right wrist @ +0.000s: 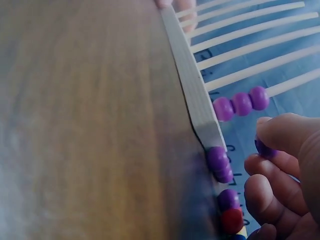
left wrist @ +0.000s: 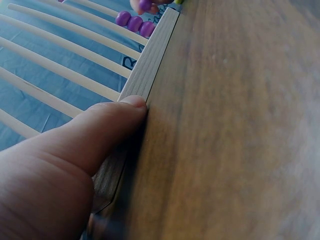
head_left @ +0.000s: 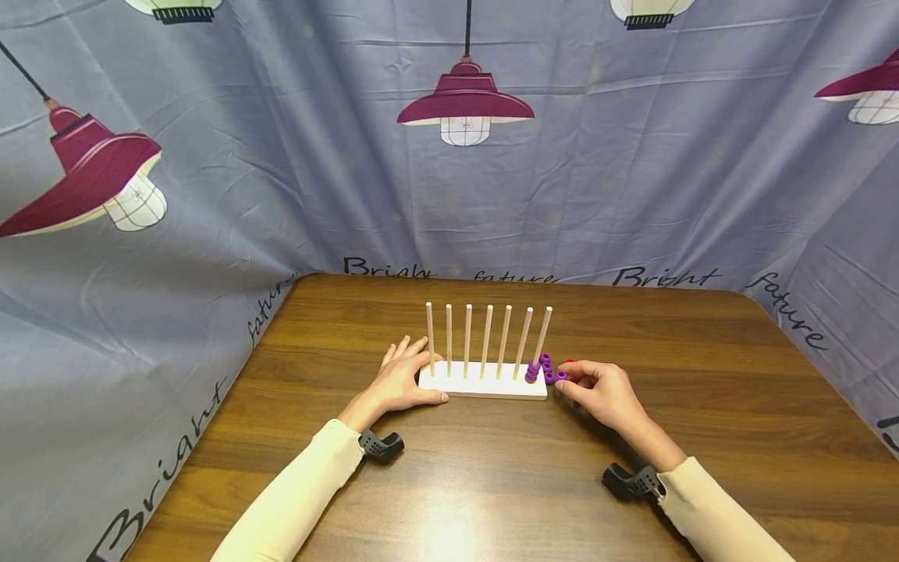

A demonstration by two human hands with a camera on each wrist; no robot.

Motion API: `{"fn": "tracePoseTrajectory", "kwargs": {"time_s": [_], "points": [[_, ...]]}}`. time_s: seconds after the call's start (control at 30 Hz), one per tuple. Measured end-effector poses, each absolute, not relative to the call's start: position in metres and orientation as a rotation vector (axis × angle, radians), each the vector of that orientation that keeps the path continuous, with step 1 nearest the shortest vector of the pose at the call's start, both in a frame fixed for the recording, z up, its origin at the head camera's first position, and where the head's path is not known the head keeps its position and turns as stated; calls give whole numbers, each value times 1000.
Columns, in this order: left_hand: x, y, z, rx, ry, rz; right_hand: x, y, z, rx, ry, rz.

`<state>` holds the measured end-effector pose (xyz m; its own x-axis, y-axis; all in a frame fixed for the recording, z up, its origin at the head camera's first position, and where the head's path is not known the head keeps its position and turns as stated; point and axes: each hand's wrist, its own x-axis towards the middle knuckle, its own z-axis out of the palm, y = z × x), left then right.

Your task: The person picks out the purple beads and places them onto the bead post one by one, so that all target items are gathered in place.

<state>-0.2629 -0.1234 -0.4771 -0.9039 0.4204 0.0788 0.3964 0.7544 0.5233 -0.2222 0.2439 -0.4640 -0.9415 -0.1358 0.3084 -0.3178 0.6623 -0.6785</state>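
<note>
A white wooden base [head_left: 485, 388] with several upright pegs [head_left: 487, 343] stands on the table. My left hand [head_left: 400, 382] holds its left end, the thumb [left wrist: 112, 120] against the front edge and fingers reaching behind. Three purple beads [right wrist: 241, 104] are stacked on the rightmost peg. Just right of the base, my right hand [head_left: 605, 394] pinches a purple bead [right wrist: 264, 148] between thumb and forefinger; its other fingers are loosely curled. Loose purple beads [right wrist: 218, 159] lie by the base's right end. The right hand partly hides the beads behind it.
Beyond the loose purple beads is a red bead [right wrist: 231, 221], with a blue bead [right wrist: 238, 237] at the edge of the right wrist view. The brown wooden table [head_left: 449, 468] reaches back to a blue-grey curtain [head_left: 449, 195] printed with lamps.
</note>
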Motion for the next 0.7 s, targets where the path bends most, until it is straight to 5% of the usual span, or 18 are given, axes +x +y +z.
{"fn": "tracePoseTrajectory", "kwargs": {"time_s": [0.7], "points": [[-263, -124, -477, 680, 2900, 861, -237, 243, -417, 439, -2534, 1120]]}}
